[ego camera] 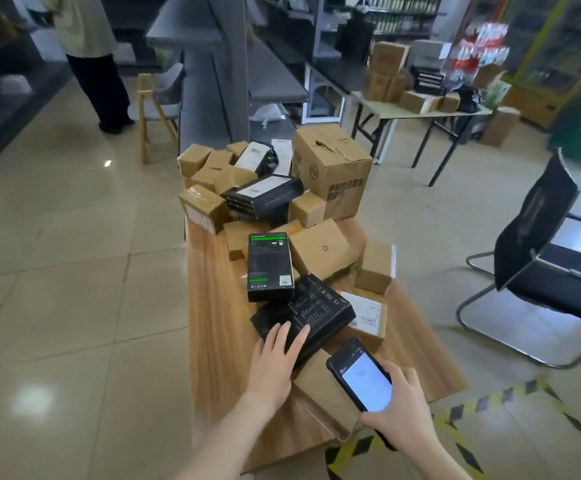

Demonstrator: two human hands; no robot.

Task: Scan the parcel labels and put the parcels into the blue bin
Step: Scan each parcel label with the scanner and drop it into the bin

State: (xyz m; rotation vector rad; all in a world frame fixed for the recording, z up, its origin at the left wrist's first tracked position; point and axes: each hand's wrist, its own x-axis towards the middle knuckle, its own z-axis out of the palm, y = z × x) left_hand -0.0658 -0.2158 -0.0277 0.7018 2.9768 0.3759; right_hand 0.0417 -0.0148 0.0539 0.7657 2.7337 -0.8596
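A flat black parcel (pixel 311 311) lies on the wooden table (pixel 216 323), and my left hand (pixel 277 360) rests on its near corner with straight fingers. My right hand (pixel 400 407) grips a black scanner phone (pixel 360 374) with a lit white screen, held over a flat brown cardboard parcel (pixel 323 396) at the table's near edge. An upright black box with green stripes (pixel 270 266) stands just behind the black parcel. Several brown cartons (pixel 322 252) and black boxes are piled toward the far end. A labelled brown parcel (pixel 368 315) lies to the right. No blue bin is in view.
A large worn carton (pixel 332 169) stands at the table's far right. A black office chair (pixel 545 268) is on the right. Grey shelving (pixel 213 71) rises behind the table. A person (pixel 95 46) stands at the far left. Yellow-black floor tape (pixel 462 410) runs near me.
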